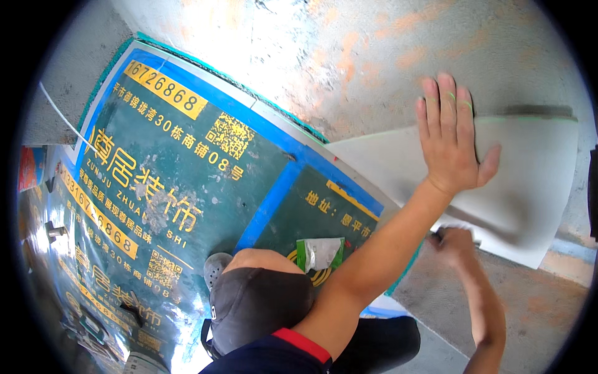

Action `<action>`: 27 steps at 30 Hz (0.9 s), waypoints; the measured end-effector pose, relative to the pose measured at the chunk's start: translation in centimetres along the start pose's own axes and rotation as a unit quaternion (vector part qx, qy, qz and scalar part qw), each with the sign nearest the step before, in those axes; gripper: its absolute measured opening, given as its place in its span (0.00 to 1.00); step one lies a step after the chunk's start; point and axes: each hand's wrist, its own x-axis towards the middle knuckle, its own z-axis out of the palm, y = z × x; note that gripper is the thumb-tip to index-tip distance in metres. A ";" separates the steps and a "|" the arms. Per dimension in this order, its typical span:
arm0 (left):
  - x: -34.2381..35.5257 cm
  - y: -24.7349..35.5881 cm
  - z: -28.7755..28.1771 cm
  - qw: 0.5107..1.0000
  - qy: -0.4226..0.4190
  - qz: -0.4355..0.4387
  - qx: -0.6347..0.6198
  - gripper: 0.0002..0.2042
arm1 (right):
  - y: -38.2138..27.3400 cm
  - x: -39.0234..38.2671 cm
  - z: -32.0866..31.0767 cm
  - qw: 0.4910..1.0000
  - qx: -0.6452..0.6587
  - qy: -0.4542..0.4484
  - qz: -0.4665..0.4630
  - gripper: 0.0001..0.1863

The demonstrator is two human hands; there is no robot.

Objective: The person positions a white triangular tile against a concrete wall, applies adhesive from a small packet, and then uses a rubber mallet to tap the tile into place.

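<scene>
Against the cement (367, 81), the pale panel (542, 168) lay beneath the left hand (451, 140), fingers straight, thumb wide. The right hand (458, 244) curled by its lower edge, its hold unclear. The panel looked stiff, smooth, perhaps brittle, best gripped by opposite edges.

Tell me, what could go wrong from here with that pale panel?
The pale panel could slip: the left hand seems to steady it with an open palm, not wrapped around an edge. The right hand is near its lower edge, so fingers might get pinched. The small packet lies by the bent knee and might get knocked.
</scene>
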 end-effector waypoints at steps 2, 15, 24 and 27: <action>0.0 0.0 0.0 1.000 -0.001 -0.001 -0.001 0.42 | -0.7 0.4 -0.2 0.996 -0.021 -0.045 -0.078 0.20; 0.1 -0.1 0.1 1.000 0.007 -0.007 -0.002 0.42 | -4.6 3.2 -0.2 0.993 0.060 0.056 -0.084 0.26; 0.0 0.1 -0.3 1.000 0.000 -0.010 -0.008 0.41 | -6.8 2.7 -2.1 0.971 0.055 0.128 -0.193 0.25; 0.0 -0.1 -0.2 1.000 0.007 -0.010 -0.006 0.42 | -6.5 2.5 -3.4 0.996 0.069 -0.042 0.038 0.21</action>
